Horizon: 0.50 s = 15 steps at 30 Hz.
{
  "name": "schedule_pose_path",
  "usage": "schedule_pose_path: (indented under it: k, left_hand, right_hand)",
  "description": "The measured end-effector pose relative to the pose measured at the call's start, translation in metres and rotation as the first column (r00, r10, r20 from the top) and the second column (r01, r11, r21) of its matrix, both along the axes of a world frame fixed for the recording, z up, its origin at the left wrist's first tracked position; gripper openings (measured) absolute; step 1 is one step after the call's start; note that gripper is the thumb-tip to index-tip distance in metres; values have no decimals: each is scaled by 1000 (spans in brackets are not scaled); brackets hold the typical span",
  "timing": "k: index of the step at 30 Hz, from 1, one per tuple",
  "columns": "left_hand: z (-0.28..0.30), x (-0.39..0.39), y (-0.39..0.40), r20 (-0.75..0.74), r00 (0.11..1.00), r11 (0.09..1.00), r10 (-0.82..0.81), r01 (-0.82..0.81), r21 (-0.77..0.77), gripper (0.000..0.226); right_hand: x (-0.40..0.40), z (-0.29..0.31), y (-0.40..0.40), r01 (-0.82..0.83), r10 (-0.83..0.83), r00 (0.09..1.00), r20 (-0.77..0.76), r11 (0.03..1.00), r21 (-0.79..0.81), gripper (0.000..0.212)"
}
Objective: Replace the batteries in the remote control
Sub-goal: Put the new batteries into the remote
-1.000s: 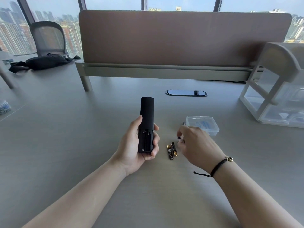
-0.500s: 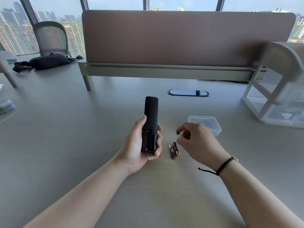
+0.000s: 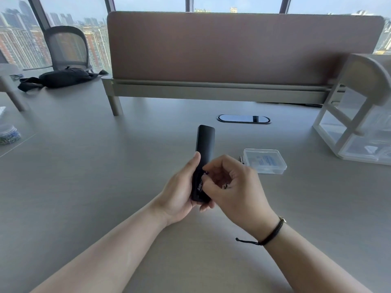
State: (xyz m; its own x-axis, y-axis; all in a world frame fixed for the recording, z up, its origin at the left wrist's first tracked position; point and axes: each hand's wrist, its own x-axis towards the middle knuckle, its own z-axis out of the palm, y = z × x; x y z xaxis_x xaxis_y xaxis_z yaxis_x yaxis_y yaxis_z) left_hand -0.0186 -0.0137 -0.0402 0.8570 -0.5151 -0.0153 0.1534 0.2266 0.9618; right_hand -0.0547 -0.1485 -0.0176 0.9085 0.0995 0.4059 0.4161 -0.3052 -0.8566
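The left hand (image 3: 179, 193) grips the black remote control (image 3: 204, 157) above the middle of the tabletop (image 3: 84, 187). The right hand (image 3: 234, 187) pinches a small battery (image 3: 201, 183) – mostly hidden – at the remote's open back, toward its near end.

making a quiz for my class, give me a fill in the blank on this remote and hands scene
1. The black remote is held in the ____ hand.
2. The clear plastic box lies on the table with its lid ____.
3. A black cord bracelet is worn on the ____ wrist.
4. The right hand works at the ____ end of the remote, the end towards the person.

Missing words: left; closed; right; near
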Motion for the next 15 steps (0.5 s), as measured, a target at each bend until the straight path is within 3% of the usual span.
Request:
schedule_pose_path:
  k: [6,12,15]
  left_hand:
    - [0,0,-1,-39,998,999,52,-51,15,59]
    - [1,0,2,-94,993,997,71,-71,4,55]
    - [3,-1,3,-116,991,997,71,-74,-20,53]
  right_hand:
    - [1,-3,0,12,-3,997,75,992,-126,9]
    - [5,-8,0,39,1,992,129,950,-309,31]
    - [5,-7,-2,128,-54,980,193,910,-395,35]
